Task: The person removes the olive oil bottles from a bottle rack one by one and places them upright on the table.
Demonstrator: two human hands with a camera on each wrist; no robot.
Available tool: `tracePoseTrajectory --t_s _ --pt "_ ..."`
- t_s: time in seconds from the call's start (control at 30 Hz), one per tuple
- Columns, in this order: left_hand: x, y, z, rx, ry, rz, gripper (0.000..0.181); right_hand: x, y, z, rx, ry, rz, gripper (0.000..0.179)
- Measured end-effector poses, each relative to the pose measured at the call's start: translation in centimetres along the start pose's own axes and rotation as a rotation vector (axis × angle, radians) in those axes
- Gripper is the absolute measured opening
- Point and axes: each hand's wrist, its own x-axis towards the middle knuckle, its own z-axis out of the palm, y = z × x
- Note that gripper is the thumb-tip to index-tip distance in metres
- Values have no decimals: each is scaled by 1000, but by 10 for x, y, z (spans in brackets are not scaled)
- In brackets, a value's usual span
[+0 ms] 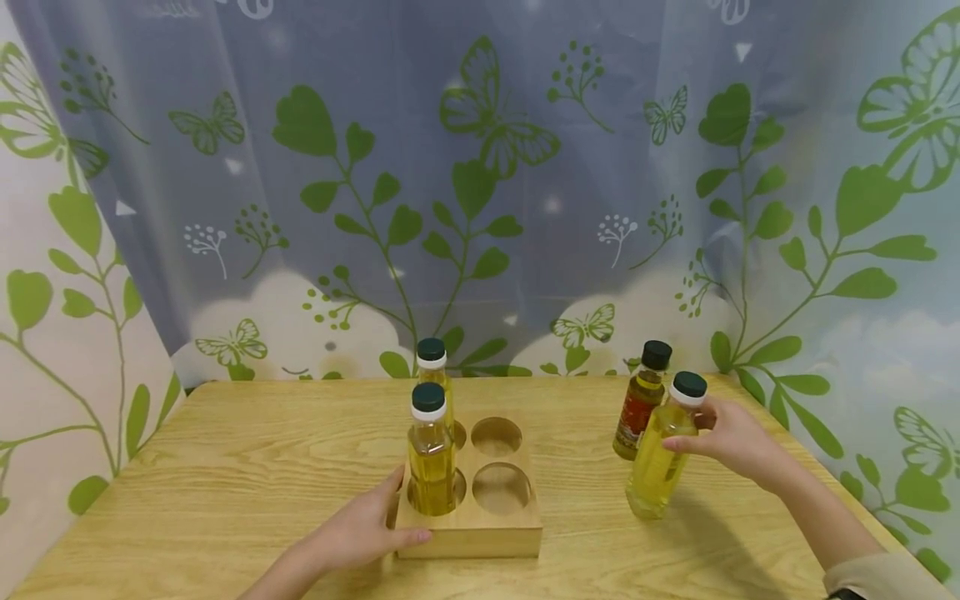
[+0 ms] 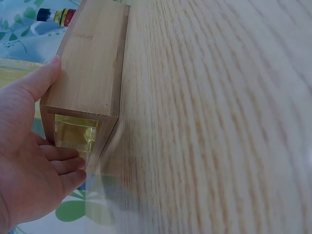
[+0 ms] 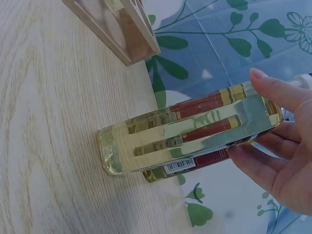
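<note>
My left hand (image 1: 358, 527) grips the left front corner of a wooden bottle rack (image 1: 471, 542), thumb on its front face, fingers along the open left end. Two oil bottles with dark green caps, a front one (image 1: 432, 471) and a rear one (image 1: 432, 360), stand in the rack's left holes; both right holes are vacant. At the right, my right hand (image 1: 738, 439) holds another green-capped bottle of yellow oil (image 1: 654, 471) by its upper part, between thumb and fingers. This bottle leans slightly, its base close to the tabletop. In the right wrist view its clear ribbed side (image 3: 185, 129) shows.
Just behind the held bottle stands a dark-capped bottle with a red label (image 1: 637, 412), partly covered by it. Everything is on a wood-grain table (image 1: 262, 450). A curtain (image 1: 375, 208) with leaves and butterflies hangs along the table's back and sides.
</note>
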Motion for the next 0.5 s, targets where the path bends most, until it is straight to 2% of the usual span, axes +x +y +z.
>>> tracePoseTrajectory --t_s 0.2,0.5 --pt "0 1 1 -5 2 -7 105 -2 2 -3 6 -23 4 68" --pt "0 0 1 -10 6 2 104 -3 5 -3 91 -76 -70 72"
